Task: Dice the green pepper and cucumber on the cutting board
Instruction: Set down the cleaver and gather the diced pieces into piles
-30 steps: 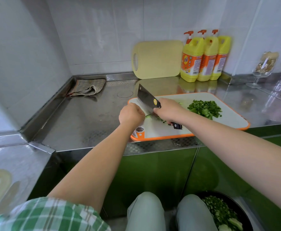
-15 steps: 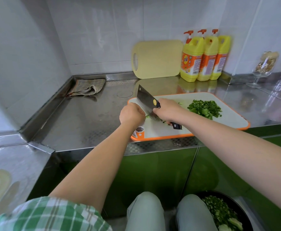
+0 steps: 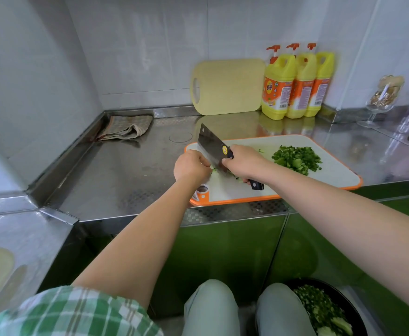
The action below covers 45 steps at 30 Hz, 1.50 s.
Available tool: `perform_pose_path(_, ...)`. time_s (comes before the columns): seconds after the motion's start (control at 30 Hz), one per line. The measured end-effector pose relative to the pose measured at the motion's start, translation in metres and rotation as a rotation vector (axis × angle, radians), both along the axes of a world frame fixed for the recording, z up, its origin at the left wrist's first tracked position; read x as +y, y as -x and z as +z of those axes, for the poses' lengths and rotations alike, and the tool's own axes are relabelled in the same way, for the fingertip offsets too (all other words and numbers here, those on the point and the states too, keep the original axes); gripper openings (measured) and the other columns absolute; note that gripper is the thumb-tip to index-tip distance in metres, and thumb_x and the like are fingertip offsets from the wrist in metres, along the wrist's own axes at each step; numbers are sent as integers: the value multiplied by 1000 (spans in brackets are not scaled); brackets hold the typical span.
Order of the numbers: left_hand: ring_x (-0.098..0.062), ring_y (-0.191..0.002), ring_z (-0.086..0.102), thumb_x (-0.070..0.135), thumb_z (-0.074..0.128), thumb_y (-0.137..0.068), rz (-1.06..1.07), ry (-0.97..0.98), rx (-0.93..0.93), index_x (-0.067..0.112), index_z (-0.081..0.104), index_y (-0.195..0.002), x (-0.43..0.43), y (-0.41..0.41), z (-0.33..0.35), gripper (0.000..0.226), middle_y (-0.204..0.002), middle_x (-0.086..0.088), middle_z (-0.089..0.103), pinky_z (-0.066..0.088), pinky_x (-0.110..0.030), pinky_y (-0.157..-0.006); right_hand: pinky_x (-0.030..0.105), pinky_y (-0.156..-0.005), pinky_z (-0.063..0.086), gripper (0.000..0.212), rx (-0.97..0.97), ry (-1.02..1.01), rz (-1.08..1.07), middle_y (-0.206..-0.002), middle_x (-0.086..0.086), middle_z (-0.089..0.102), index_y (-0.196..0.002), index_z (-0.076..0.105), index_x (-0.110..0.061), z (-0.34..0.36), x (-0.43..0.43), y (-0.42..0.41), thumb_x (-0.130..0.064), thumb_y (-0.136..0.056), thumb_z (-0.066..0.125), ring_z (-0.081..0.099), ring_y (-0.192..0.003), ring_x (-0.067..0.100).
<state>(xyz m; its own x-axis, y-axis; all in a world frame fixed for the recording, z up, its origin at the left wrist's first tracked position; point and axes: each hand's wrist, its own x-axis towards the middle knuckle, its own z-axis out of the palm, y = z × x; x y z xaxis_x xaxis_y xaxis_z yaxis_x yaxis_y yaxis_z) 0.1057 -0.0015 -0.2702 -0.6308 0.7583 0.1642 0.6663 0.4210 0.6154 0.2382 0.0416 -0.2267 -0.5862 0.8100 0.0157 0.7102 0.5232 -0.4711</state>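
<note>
Head view: right hand (image 3: 244,163) and cleaver (image 3: 212,147) have barely moved.

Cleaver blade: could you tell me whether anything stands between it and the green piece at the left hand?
Nothing visible does. The cleaver, gripped by the right hand, has its edge at the green piece that the left hand holds; the diced pile lies apart, to the right.

White edged in orange on the rectangular plastic cutting board (image 3: 332,166), dark green in the heap of diced vegetables (image 3: 295,160), dark grey with a round yellow sticker and black handle on the steel cleaver (image 3: 213,149). Bright yellow with orange labels and pumps across the three plastic detergent bottles (image 3: 298,86). Green-and-white plaid on the cotton sleeve (image 3: 72,314), glossy green on the cabinet fronts (image 3: 222,258).
</note>
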Motion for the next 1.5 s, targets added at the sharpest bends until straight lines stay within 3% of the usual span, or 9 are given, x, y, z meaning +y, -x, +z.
perform_pose_path(0.17, -18, -87, 64, 12, 68, -78, 3, -2, 2, 23, 71, -83, -2, -4, 2, 12, -92, 6, 69, 47, -24, -66, 24, -41, 37, 12, -35, 35, -22, -64, 8, 52, -95, 45, -9, -5, -1, 5, -20, -98, 43, 49, -42, 23)
perform_pose_path(0.37, -17, -88, 62, 18, 73, -78, 12, -12, -43, 28, 65, -78, -3, -4, 4, 13, -94, 5, 67, 44, -25, -66, 27, -45, 39, 19, 31, 5, -24, -60, 7, 51, -78, 41, -14, -4, 4, 1, -20, -96, 43, 51, -46, 25)
perform_pose_path(0.57, -19, -91, 64, 17, 73, -75, 12, -12, -65, 29, 64, -78, -2, -8, 5, 15, -95, 4, 69, 44, -24, -68, 24, -41, 35, 23, -16, 16, 14, -60, 9, 52, -75, 41, -13, 0, -1, -1, -20, -97, 44, 48, -42, 23)
perform_pose_path(0.8, -17, -83, 59, 12, 71, -75, 8, -10, -80, 28, 62, -75, -3, -9, 6, 18, -87, 5, 65, 42, -24, -66, 23, -40, 37, 13, -37, 58, 2, -60, 10, 51, -93, 51, -6, -5, 3, 1, -16, -96, 43, 47, -40, 23)
perform_pose_path(1.0, -18, -93, 62, 19, 74, -75, 18, -18, -96, 28, 62, -80, -4, -11, 6, 16, -98, 2, 69, 43, -24, -68, 23, -40, 34, 22, 45, 28, -17, -55, 6, 49, -76, 40, -14, 0, 2, -6, -19, -97, 42, 47, -38, 21)
perform_pose_path(1.17, -22, -96, 63, 13, 70, -76, 6, -25, -77, 28, 61, -75, -2, -14, 7, 18, -98, 0, 70, 45, -25, -71, 24, -42, 35, 17, 0, 38, 17, -57, 9, 50, -84, 46, -9, 3, -2, -4, -20, -97, 43, 46, -41, 23)
perform_pose_path(1.5, -16, -83, 62, 14, 71, -79, -27, -24, -63, 28, 62, -69, 0, -11, 4, 20, -86, 5, 68, 43, -23, -66, 24, -43, 38, 16, -37, 31, -28, -55, 9, 51, -90, 50, -6, -8, 1, 2, -18, -97, 43, 48, -41, 23)
